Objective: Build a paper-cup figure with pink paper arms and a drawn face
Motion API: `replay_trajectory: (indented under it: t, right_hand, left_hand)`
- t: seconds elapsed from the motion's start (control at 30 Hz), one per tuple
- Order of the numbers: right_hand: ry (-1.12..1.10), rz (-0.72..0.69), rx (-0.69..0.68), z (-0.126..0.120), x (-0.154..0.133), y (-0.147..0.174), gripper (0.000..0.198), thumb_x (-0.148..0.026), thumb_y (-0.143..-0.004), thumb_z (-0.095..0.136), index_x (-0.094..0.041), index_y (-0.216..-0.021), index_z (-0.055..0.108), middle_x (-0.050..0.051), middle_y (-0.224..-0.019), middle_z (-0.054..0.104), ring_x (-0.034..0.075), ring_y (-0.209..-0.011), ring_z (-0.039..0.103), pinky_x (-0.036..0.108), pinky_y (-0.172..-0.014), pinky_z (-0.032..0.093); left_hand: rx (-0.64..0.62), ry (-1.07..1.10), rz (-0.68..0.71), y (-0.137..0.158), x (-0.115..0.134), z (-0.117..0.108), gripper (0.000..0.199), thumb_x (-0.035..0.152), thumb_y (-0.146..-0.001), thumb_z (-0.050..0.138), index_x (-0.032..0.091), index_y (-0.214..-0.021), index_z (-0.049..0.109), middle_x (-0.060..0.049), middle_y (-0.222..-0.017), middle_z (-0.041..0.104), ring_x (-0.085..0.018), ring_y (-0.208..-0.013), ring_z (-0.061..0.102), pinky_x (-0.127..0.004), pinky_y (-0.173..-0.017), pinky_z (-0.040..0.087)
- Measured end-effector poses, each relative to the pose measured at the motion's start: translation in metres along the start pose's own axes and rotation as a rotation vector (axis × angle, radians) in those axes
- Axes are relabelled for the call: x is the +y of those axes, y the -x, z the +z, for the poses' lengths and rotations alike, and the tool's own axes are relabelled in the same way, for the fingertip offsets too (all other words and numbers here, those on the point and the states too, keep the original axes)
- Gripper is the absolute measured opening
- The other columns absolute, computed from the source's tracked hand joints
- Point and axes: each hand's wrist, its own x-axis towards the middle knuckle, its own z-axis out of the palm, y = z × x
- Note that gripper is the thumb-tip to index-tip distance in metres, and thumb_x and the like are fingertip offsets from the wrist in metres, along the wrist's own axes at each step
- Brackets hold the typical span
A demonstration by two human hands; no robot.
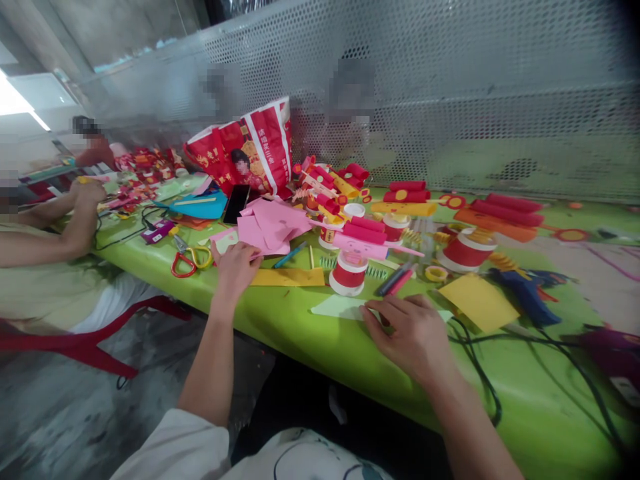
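Note:
My left hand (pixel 237 272) is at the table's front edge, its fingers bent against a small pink paper piece (pixel 256 255) beside a pile of pink paper cutouts (pixel 275 227). Below my right hand (pixel 410 330) lies a pale green paper strip (pixel 337 307); the thumb and fingers close on its edge. Between the hands stands a red and white paper cup (pixel 348 275) topped with a pink paper face and red rolls. A yellow-orange paper strip (pixel 287 277) lies right of my left hand. Dark and pink markers (pixel 397 280) rest behind my right hand.
Scissors with red and yellow handles (pixel 193 259) lie left, near a purple glue gun (pixel 159 231). Black cables (pixel 473 360) cross the right side. Yellow paper (pixel 479 302), a blue glue gun (pixel 533 297) and a red bag (pixel 250 150) are around. Another person's arm (pixel 65 223) is left.

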Motion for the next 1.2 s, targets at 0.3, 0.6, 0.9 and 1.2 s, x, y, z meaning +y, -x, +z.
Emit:
replay_trajectory:
  t: [0.3, 0.6, 0.9, 1.2]
  right_hand:
    - [-0.008, 0.004, -0.002, 0.001, 0.0, 0.001, 0.017, -0.025, -0.094, 0.065, -0.018, -0.081, 0.073, -0.001, -0.064, 0.067, 0.011, -0.054, 0.053, 0.032, -0.069, 0.037]
    - [-0.021, 0.018, -0.001, 0.001, -0.001, 0.001, 0.018, -0.026, -0.094, 0.065, -0.018, -0.081, 0.073, 0.0, -0.066, 0.069, 0.011, -0.056, 0.056, 0.032, -0.07, 0.037]
    - [-0.016, 0.02, 0.003, 0.0, -0.001, 0.0, 0.019, -0.026, -0.094, 0.064, -0.018, -0.081, 0.074, 0.0, -0.065, 0.069, 0.011, -0.054, 0.056, 0.033, -0.07, 0.038]
    - [-0.008, 0.012, -0.012, 0.0, -0.001, 0.0, 0.018, -0.027, -0.094, 0.064, -0.018, -0.082, 0.074, 0.0, -0.064, 0.068, 0.012, -0.055, 0.056, 0.033, -0.069, 0.037]
  left_hand:
    - [0.008, 0.018, 0.065, 0.005, 0.012, -0.008, 0.024, 0.025, -0.1, 0.052, 0.03, -0.096, 0.075, -0.003, -0.107, 0.078, -0.028, -0.106, 0.067, -0.064, -0.125, -0.003]
    - [-0.015, 0.091, 0.086, 0.008, 0.02, -0.001, 0.018, 0.019, -0.095, 0.058, 0.029, -0.089, 0.072, -0.001, -0.103, 0.079, -0.026, -0.102, 0.069, -0.063, -0.126, 0.004]
    - [0.022, 0.127, 0.095, 0.009, 0.022, 0.002, 0.017, 0.021, -0.095, 0.058, 0.029, -0.088, 0.072, 0.0, -0.101, 0.08, -0.025, -0.1, 0.07, -0.06, -0.127, 0.005]
    - [0.052, 0.177, 0.076, 0.006, 0.021, 0.01, 0.017, 0.026, -0.097, 0.056, 0.029, -0.097, 0.073, 0.001, -0.103, 0.08, -0.022, -0.097, 0.071, -0.052, -0.128, 0.009]
